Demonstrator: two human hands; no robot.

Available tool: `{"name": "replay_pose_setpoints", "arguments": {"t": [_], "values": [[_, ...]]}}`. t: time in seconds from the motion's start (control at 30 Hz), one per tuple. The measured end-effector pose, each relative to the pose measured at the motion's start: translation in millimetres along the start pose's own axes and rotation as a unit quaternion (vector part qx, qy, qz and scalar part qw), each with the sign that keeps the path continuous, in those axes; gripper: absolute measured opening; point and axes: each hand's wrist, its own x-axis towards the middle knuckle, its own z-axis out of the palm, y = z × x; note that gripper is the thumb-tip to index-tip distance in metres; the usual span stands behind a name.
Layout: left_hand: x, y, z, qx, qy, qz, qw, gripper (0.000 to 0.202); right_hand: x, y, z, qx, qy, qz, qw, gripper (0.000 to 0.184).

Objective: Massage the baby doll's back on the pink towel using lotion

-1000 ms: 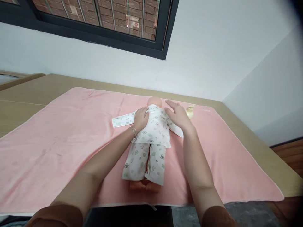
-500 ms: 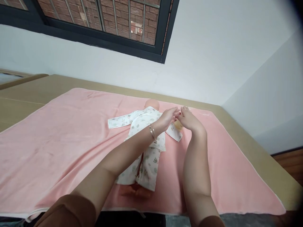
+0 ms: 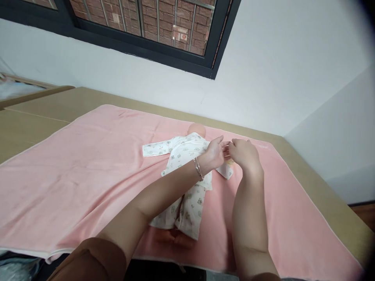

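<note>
A baby doll (image 3: pixel 187 164) in white printed pyjamas lies on its back on a pink blanket (image 3: pixel 88 164), head toward the wall. My two hands meet just right of the doll's chest, above its outstretched sleeve (image 3: pixel 225 171). My right hand (image 3: pixel 245 154) is curled round a small pale yellow object (image 3: pixel 230 160), mostly hidden by the fingers. My left hand (image 3: pixel 215 152), a bracelet on its wrist, reaches across the doll's body, and its fingertips are pinched at the same object.
The blanket covers a tan table (image 3: pixel 328 187) that stands against a white wall, with a dark-framed window (image 3: pixel 164 47) above. A second tan surface (image 3: pixel 35 93) sits at the far left. Wooden floor (image 3: pixel 365 212) shows at the right.
One second ago both hands lay flat on the doll's chest. They have since lifted and come together to the doll's right round the yellow object, which lay on the blanket before.
</note>
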Motion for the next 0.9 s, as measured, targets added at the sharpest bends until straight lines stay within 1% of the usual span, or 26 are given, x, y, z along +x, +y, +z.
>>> {"name": "replay_pose_setpoints", "arguments": {"t": [0.1,0.17,0.23,0.27,0.33,0.43,0.5,0.57,0.63,0.73,0.8,0.83,0.9], "values": [[-25,6,-6.9,0.015,0.015,-0.027,0.999,0.043,-2,5,0,0.039,0.013,0.010,0.999,0.033],[-40,11,-11.8,0.022,0.026,-0.039,0.999,0.043,-4,5,1,0.076,0.051,0.011,0.996,0.037],[-52,16,-14.9,0.022,0.042,-0.047,0.998,0.043,-9,-1,-1,0.127,0.092,0.015,0.988,0.047],[-58,18,-15.2,0.019,0.047,-0.051,0.997,0.043,-13,-7,-2,0.157,0.099,0.017,0.982,0.052],[-70,23,-12.5,0.012,0.040,-0.055,0.998,0.042,-22,-21,-6,0.222,0.088,0.008,0.971,0.058],[-93,31,-1.8,0.006,-0.004,-0.037,0.999,0.044,-38,-46,-12,0.282,0.075,-0.053,0.955,0.059],[-111,37,5.7,0.012,-0.039,-0.001,0.999,0.046,-49,-63,-15,0.277,0.096,-0.105,0.950,0.059],[-128,44,9.9,0.031,-0.066,0.033,0.997,0.048,-62,-79,-16,0.247,0.128,-0.152,0.949,0.059],[-141,51,9.9,0.063,-0.064,0.060,0.994,0.053,-77,-94,-18,0.222,0.149,-0.192,0.944,0.060],[-151,60,6.1,0.116,-0.034,0.105,0.987,0.060,-100,-113,-18,0.220,0.138,-0.255,0.931,0.067],[-153,64,6.1,0.149,-0.025,0.131,0.980,0.060,-114,-121,-17,0.236,0.125,-0.306,0.914,0.077],[-154,64,7.8,0.159,-0.025,0.142,0.977,0.059,-119,-123,-17,0.250,0.126,-0.333,0.900,0.079],[-157,60,14.2,0.192,-0.022,0.161,0.968,0.054,-127,-124,-19,0.281,0.143,-0.370,0.874,0.076]]}}
